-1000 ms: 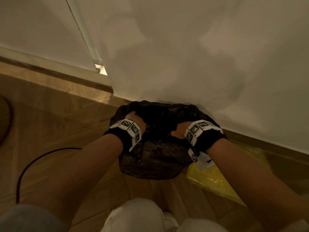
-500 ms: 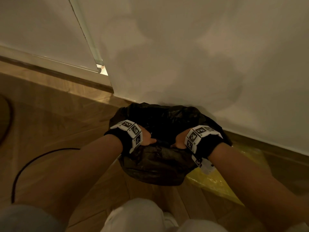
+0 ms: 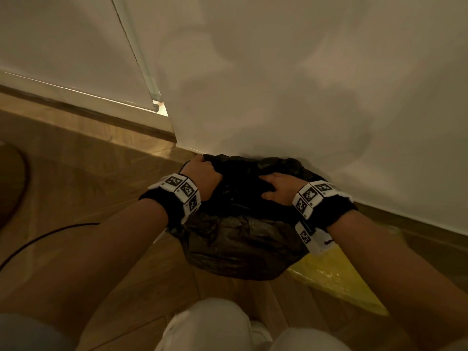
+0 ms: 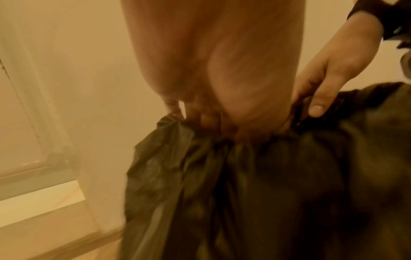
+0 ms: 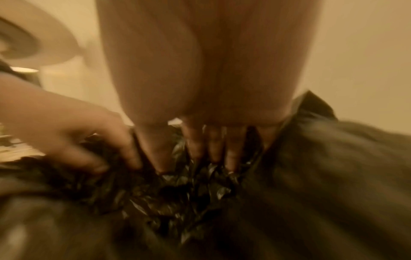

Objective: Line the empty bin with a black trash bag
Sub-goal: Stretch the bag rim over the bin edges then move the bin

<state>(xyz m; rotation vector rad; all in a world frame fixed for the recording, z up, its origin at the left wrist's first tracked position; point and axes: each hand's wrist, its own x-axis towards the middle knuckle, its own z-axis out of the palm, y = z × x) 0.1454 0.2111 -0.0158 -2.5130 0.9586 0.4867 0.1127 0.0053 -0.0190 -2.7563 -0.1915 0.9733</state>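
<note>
Left hand (image 3: 202,177) grips a bunched edge of the black trash bag (image 3: 243,239), fingers curled round the plastic; right hand (image 3: 279,190) presses into the bag with straight, spread fingers (image 5: 213,146). Only the right wrist view shows those fingertips sunk in crumpled folds. The bag drapes below both hands; the bin is hidden. Beyond: white wall (image 3: 304,84), wooden floor (image 3: 88,178), yellow plastic (image 3: 336,279) under the right forearm.
</note>
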